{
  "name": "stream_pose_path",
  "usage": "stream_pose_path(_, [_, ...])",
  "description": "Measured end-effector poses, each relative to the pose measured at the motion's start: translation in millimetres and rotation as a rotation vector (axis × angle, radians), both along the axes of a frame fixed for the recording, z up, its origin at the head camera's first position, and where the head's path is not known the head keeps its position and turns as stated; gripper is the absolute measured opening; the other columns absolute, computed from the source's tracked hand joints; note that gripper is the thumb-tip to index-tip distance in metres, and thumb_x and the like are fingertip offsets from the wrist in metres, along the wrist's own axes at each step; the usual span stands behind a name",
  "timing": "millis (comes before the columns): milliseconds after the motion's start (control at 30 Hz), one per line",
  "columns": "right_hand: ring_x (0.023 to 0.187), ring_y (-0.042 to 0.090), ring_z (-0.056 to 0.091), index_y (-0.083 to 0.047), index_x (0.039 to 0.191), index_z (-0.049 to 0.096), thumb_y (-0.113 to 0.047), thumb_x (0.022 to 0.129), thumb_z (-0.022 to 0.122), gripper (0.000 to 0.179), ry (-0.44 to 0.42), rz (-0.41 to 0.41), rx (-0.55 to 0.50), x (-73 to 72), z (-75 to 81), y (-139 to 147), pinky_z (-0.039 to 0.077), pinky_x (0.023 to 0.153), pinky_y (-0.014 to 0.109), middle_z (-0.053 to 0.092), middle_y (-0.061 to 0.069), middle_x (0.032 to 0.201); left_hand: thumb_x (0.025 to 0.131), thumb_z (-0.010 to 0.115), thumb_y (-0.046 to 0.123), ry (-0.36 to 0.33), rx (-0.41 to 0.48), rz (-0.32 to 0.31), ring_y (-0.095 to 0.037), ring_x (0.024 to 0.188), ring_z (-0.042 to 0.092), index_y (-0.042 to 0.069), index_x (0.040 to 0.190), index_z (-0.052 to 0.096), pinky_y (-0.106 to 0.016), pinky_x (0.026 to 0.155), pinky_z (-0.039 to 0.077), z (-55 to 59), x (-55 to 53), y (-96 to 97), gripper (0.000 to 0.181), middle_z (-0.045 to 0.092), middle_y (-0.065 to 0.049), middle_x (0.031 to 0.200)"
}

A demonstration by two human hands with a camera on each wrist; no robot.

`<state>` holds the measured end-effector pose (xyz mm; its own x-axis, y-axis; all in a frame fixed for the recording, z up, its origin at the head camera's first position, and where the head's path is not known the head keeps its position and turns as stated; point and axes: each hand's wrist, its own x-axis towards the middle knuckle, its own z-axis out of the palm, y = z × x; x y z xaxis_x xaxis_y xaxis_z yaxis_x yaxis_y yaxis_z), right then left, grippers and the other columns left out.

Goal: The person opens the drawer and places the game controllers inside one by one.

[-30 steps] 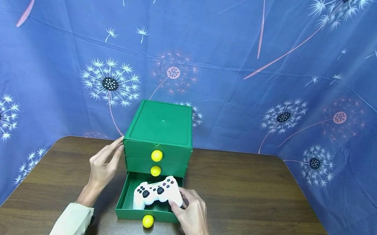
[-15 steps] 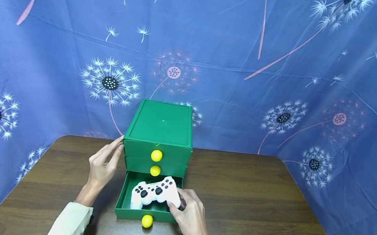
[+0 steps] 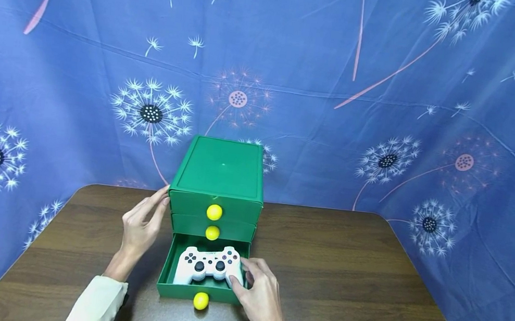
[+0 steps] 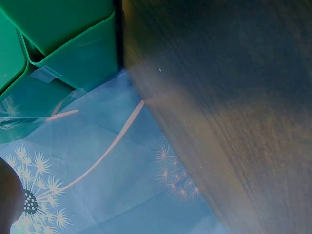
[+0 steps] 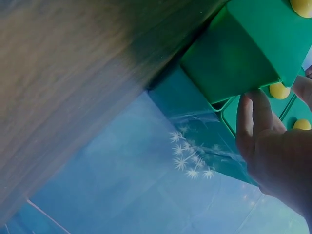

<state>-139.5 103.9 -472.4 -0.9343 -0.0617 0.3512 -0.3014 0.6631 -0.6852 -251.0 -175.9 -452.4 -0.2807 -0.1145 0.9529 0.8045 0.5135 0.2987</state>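
Observation:
In the head view, a white game controller [image 3: 209,266] with black thumbsticks lies nearly level inside the pulled-out bottom drawer [image 3: 177,292] of a green drawer box [image 3: 225,170]. My right hand [image 3: 262,294] pinches the controller's right grip, thumb on the near side and fingers at the drawer's right wall. In the right wrist view, fingers [image 5: 261,114] reach over the drawer's edge and the controller is hidden. My left hand [image 3: 139,229] has its fingers extended, fingertips against the box's upper left front edge. Only a dark blurred bit of that hand shows in the left wrist view.
Two upper drawers with yellow ball knobs [image 3: 214,212] are closed. Another yellow knob [image 3: 201,301] sticks out from the bottom drawer's front. The box stands on a dark wooden table [image 3: 344,274], backed by a blue dandelion-print cloth [image 3: 307,45].
The controller has gone from slanted to nearly level, its right end sinking into the drawer and shifting slightly left. My right hand moved a little left with it; my left hand stayed put.

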Motion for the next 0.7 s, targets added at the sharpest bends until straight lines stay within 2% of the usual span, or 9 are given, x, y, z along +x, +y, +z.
stream_pose_path(133, [0.086, 0.018, 0.064, 0.001, 0.121, 0.074, -0.014, 0.085, 0.087, 0.041, 0.005, 0.018, -0.030, 0.2, -0.4, 2, 0.060, 0.074, 0.026, 0.068, 0.007, 0.110, 0.087, 0.073, -0.013, -0.002, -0.003, 0.002, -0.021, 0.086, 0.072, -0.005, 0.121, 0.074, -0.014, 0.090, 0.052, 0.1, 0.6, 0.1, 0.035, 0.076, -0.019, 0.106])
stream_pose_path(267, [0.090, 0.021, 0.069, 0.000, 0.118, 0.075, -0.010, 0.085, 0.086, 0.037, 0.063, 0.036, -0.096, -1.1, -2.9, 4, 0.061, 0.080, 0.029, 0.070, 0.007, 0.110, 0.086, 0.073, -0.016, 0.008, 0.001, 0.001, -0.015, 0.089, 0.072, -0.007, 0.119, 0.074, -0.013, 0.089, 0.052, 0.6, 0.8, 0.1, 0.035, 0.076, -0.020, 0.105])
stream_pose_path(400, [0.091, 0.024, 0.072, 0.000, 0.115, 0.075, -0.004, 0.085, 0.084, 0.032, 0.147, 0.072, -0.167, 0.1, -4.1, 5, 0.062, 0.082, 0.030, 0.071, 0.009, 0.108, 0.090, 0.071, -0.011, 0.006, -0.006, 0.004, -0.012, 0.088, 0.071, -0.009, 0.118, 0.074, -0.012, 0.089, 0.051, 0.6, 0.4, -0.4, 0.028, 0.076, -0.021, 0.104])
stream_pose_path(533, [0.089, 0.025, 0.072, -0.001, 0.115, 0.075, 0.002, 0.084, 0.083, 0.032, 0.257, 0.160, -0.228, 5.5, -4.8, 2, 0.062, 0.079, 0.029, 0.071, 0.009, 0.106, 0.091, 0.071, -0.010, 0.000, -0.009, 0.006, -0.012, 0.086, 0.071, -0.008, 0.118, 0.074, -0.011, 0.088, 0.051, 0.0, 0.4, -0.5, 0.027, 0.076, -0.020, 0.104])
stream_pose_path(700, [0.085, 0.021, 0.072, -0.002, 0.113, 0.073, 0.005, 0.082, 0.084, 0.034, 0.419, 0.297, -0.209, 14.7, -9.0, -5, 0.061, 0.077, 0.023, 0.070, 0.007, 0.103, 0.094, 0.071, -0.005, -0.004, -0.004, -0.001, -0.012, 0.089, 0.071, -0.006, 0.121, 0.073, -0.012, 0.088, 0.052, -0.2, 0.4, -0.4, 0.027, 0.077, -0.019, 0.104])
